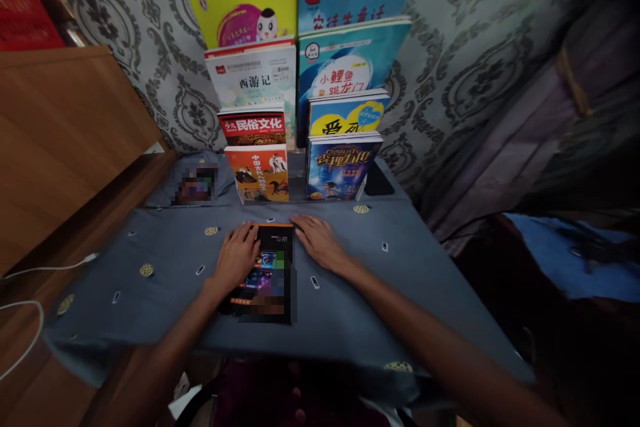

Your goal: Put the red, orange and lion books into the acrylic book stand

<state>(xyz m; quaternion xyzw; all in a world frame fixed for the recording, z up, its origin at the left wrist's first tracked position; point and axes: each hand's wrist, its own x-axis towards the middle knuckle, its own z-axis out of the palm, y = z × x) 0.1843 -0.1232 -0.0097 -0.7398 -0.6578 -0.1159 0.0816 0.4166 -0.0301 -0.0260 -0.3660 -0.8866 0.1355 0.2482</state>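
Observation:
A dark book [276,240] with small colourful pictures and an orange top edge lies flat on the cloth in front of me. Part of its lower cover is blurred by blocks of pixels. My left hand [239,252] rests on its upper left side, fingers outstretched over the cover. At the upper right corner is my right hand [319,243], lying palm down with extended fingertips close to the book's edge; whether they touch it I cannot tell. Behind the book stands a tiered rack of books, including an orange one [263,177] and a dark blue one [340,177].
Higher on the rack are a yellow book [240,0] and blue ones. A grey-blue cloth [170,307] covers the table. A black flat object [379,181] lies right of the rack, a pixelated item [195,185] to its left. A white cable [55,267] hangs near the wooden cabinet [65,147].

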